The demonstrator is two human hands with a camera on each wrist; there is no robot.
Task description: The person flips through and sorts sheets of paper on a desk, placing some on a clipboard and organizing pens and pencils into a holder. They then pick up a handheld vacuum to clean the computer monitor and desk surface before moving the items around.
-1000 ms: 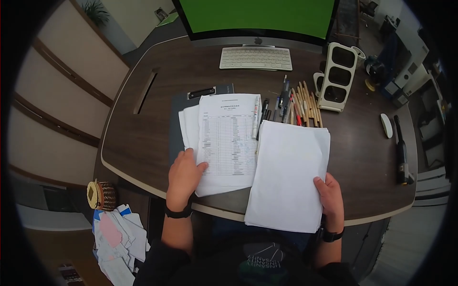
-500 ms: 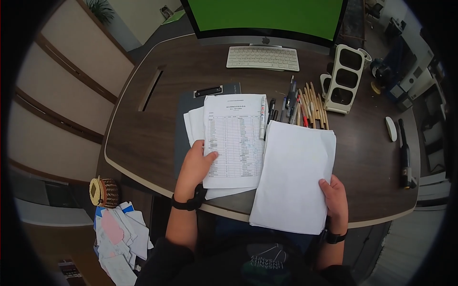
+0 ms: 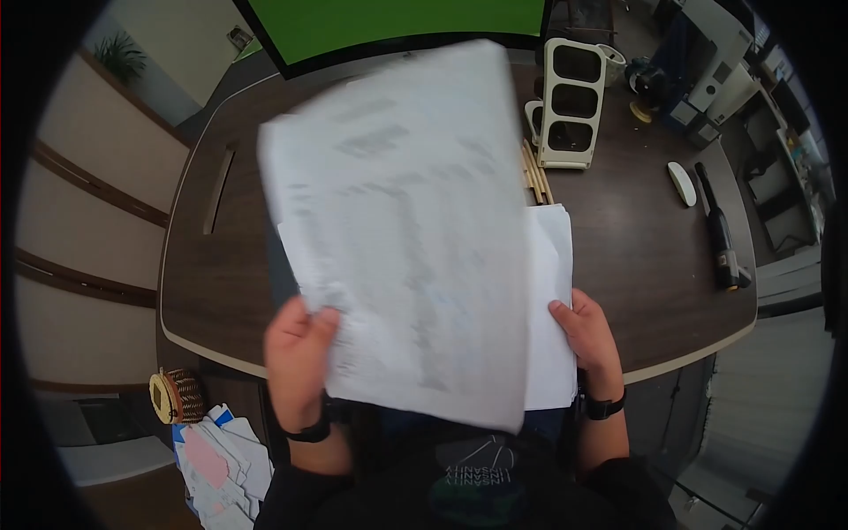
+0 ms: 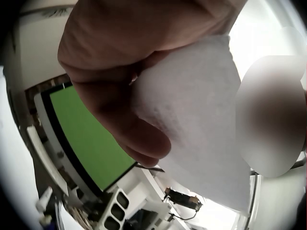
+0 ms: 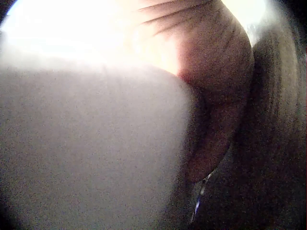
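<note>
A blurred printed sheet is raised in front of the desk in the head view, its lower left edge pinched by my left hand. In the left wrist view the fingers of my left hand curl round the paper. My right hand grips the right edge of a white paper stack, thumb on top; the raised sheet covers the stack's left part. The right wrist view shows my right hand at the edge of the paper. Most of the clipboard is hidden.
Pencils lie beside a white three-slot holder. A white mouse and a black tool are at the desk's right. The monitor stands behind. Left of the desk are a woven basket and loose papers.
My left hand has lifted the printed sheet up off the desk, where it now hides the keyboard and pens. My right hand keeps its grip on the white stack. The head view has shifted.
</note>
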